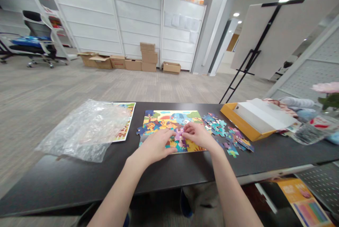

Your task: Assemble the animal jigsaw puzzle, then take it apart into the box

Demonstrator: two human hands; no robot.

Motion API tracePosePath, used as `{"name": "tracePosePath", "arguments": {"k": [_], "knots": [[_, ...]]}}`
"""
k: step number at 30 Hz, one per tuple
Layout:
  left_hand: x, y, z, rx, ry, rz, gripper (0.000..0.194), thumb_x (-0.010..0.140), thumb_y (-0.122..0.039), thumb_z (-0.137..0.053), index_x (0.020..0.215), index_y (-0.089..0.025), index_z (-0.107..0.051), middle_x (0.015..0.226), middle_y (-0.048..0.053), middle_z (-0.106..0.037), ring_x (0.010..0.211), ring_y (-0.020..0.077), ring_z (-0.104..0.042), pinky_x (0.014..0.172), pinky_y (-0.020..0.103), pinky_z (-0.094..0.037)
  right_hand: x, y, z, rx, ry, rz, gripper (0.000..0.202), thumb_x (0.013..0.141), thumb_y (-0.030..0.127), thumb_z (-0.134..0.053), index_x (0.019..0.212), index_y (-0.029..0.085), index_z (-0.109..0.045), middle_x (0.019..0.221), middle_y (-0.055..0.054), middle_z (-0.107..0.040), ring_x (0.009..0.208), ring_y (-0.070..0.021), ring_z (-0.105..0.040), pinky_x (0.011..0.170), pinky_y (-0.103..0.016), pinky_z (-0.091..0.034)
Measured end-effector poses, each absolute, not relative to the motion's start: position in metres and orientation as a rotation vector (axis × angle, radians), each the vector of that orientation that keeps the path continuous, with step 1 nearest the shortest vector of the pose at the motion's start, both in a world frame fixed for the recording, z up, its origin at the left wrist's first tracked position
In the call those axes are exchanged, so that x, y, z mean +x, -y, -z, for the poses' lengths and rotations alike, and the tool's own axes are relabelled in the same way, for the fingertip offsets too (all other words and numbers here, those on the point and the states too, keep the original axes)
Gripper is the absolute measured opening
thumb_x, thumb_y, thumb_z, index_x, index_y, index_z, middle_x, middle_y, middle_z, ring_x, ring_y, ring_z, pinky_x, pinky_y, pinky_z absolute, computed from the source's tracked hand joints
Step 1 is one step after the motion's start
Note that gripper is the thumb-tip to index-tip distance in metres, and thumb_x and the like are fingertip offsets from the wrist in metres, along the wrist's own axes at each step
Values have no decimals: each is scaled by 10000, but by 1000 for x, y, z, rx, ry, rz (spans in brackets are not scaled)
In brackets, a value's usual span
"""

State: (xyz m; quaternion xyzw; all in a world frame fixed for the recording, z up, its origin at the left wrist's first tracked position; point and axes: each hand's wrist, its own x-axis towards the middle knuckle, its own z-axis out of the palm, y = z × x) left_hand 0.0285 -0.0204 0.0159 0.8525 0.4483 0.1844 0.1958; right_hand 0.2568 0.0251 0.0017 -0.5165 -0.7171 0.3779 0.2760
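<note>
A colourful picture puzzle board [192, 115] lies flat on the dark table, with animals and trees printed on it. Over its middle, my right hand [197, 135] pinches a pink puzzle piece [178, 134] between thumb and fingertips. My left hand [158, 145] rests on the board's left part, thumb and fingers apart, its fingertips beside the pink piece. Whether they touch the piece is too small to tell. Loose puzzle pieces [217, 126] are heaped right of the board, and a few lie at its left edge.
Clear plastic wrap [79, 128] partly covers a printed sheet [130, 114] at the left of the table [148, 177]. An open yellow box [254, 133] stands at the right, near a clear vase [314, 128] with a pink flower. Cardboard boxes [149, 57] line the far wall.
</note>
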Motion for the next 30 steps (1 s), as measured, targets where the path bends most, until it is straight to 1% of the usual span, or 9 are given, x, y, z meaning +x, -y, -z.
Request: {"name": "tracePosePath", "arguments": {"k": [3,5,11,14,18,20,25,30], "knots": [[30,20,-15,2388,-1265,-519,401,843,-336,-732,1207,-221,-612,1240,92,-668,1167,292,-622,992,413,-502,253,-24,-2,-1412,1945,-980,116,809,203,-697,880,190,-606,759,-16,-699,696,-161,-682,658,-283,-535],[30,19,-14,2378,-1271,-518,406,840,-330,-736,1210,-223,-608,1252,92,-668,1177,294,-620,1000,412,-498,251,-24,-2,-1411,1943,-983,116,809,197,-698,877,191,-605,761,-14,-699,694,-159,-677,656,-280,-530],[30,20,-12,2348,-1290,-538,376,851,-324,-714,1197,-229,-600,1215,88,-682,1148,289,-635,969,401,-508,252,-21,-5,-1286,1867,-1117,124,813,246,-687,869,207,-583,760,-6,-704,727,-173,-697,695,-296,-538],[29,19,-12,2335,-1297,-609,300,893,-312,-655,1173,-229,-591,1196,81,-689,1109,269,-651,925,380,-515,252,-20,-9,-1212,1809,-1215,153,809,279,-693,879,212,-574,750,-2,-707,725,-175,-701,698,-295,-536],[27,17,-12,2319,-1333,-711,164,935,-307,-597,1083,-238,-587,1117,38,-709,986,226,-683,848,350,-513,251,-18,-14,-1165,1748,-1282,204,797,323,-719,889,211,-577,722,-5,-705,679,-167,-681,670,-289,-520],[26,16,-12,2324,-1356,-742,141,933,-308,-602,1058,-242,-596,1089,26,-713,969,218,-686,839,341,-507,251,-18,-16,-1158,1726,-1310,225,791,345,-733,889,212,-581,711,-6,-702,660,-164,-669,650,-284,-510],[27,16,-13,2378,-1374,-811,162,887,-286,-669,1036,-234,-633,1073,23,-722,950,209,-691,818,312,-504,251,-17,-17,-1149,1695,-1350,295,769,415,-771,874,215,-582,698,0,-694,633,-159,-655,593,-268,-478],[28,13,-11,2406,-1371,-855,95,918,-273,-639,997,-229,-670,983,12,-750,878,193,-709,773,290,-500,252,-17,-17,-1144,1704,-1319,300,781,422,-761,901,209,-586,696,4,-701,632,-154,-653,602,-267,-472]]}}
